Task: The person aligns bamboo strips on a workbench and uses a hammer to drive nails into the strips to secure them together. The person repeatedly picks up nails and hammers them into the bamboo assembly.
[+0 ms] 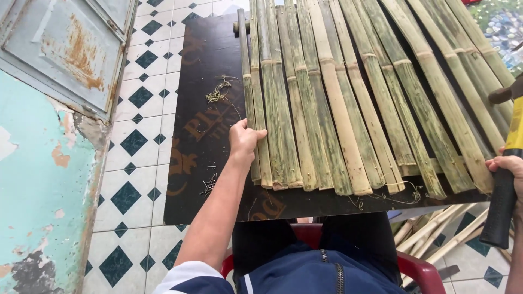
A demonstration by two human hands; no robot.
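Where the peeling turquoise wall (38, 179) and rusty metal door (65, 49) meet the diamond-patterned floor tiles (136, 158), a dark board (201, 136) carries a heap of small nails (208, 186) at its near left. Just right, the left hand (244, 140) presses, fingers curled, on the leftmost split bamboo slats (338, 103), green-mottled, knotted, fanned across the board. At far right, the right hand (509, 166) is clenched on a hammer (504, 179) with a yellow shaft and black rubber grip.

We see flat green-yellow split bamboo slats (348, 109) fanned side by side on a dark board, left edge under our fingers; black-and-yellow-handled hammer (504, 179), upright, gripped at right
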